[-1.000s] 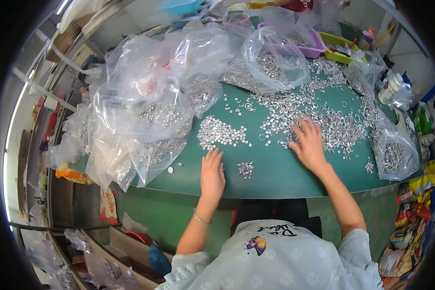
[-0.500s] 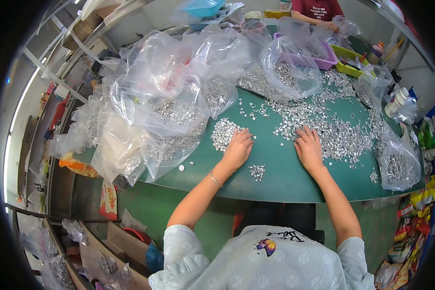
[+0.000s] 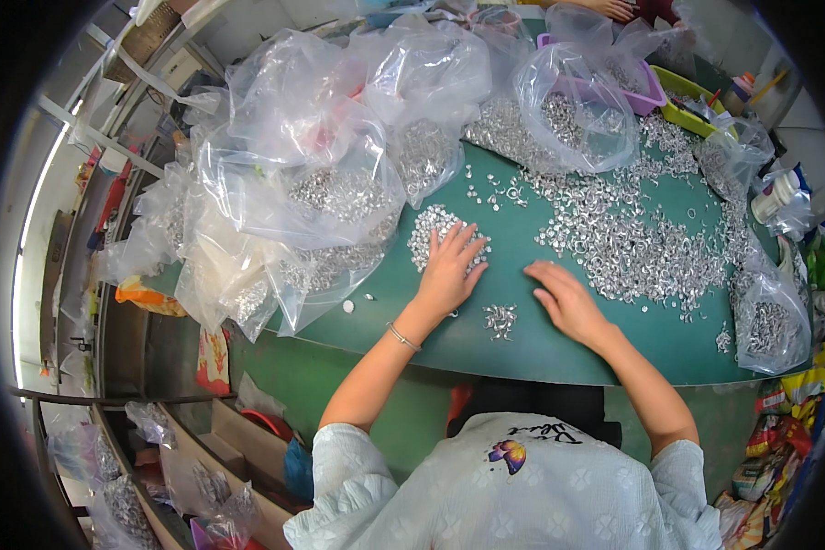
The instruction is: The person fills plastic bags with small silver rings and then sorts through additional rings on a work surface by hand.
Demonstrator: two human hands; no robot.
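spreading its fingers over the near edge of a pile of small round metal pieces, the left hand seems to be drawing or steadying them. take the clock's centre as the bare green patch between the two hands: the round pieces sit at ten o'clock on the bench, partly hidden under those fingers. whether any piece is pinched beneath them, i cannot tell. the right hand lies at about four o'clock, fingers side by side and thumb held apart, palm down; nothing shows in its grip, though its underside is out of sight.

a loose spread of curved metal pieces fills two o'clock, and a small cluster of slender pieces sits at six, between the wrists and touching neither.

for good work here, i would keep the left fingers low and almost flat, with light pressure, so that the round pieces slide as one patch rather than skip away. the right hand does best to lift clear of the small cluster, since a dragging wrist could mix it in. the green strip between pile and spread is worth guarding, and the few strays at twelve o'clock and the flat disc at nine look easiest to take singly, by fingertip.
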